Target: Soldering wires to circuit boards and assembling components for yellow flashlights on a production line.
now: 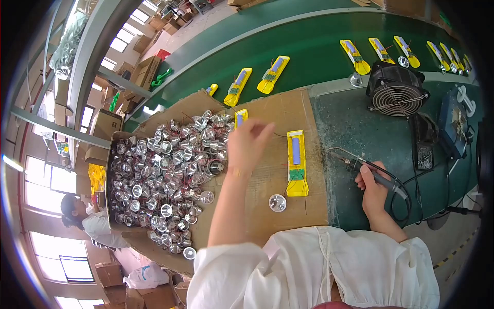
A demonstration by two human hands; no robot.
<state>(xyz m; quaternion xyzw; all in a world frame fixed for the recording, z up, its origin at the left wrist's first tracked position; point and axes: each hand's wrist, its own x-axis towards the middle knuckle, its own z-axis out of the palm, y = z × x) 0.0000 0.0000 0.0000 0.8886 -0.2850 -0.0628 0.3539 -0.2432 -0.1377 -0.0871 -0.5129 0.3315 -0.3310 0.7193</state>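
Beside the yellow tray (296,164), right hand (374,189) grips soldering iron (360,166).

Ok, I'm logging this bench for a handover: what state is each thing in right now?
Left hand: raised above the reflector pile, blurred, grip unclear.
Right hand: closed around the soldering iron.
Soldering iron: held, tip near the bench mat.
Yellow housing: lying open on the cardboard, parts showing.
Loose reflector: alone on the cardboard.
Reflector pile: heaped, spilling from its box.
Fan: spin cannot be told.
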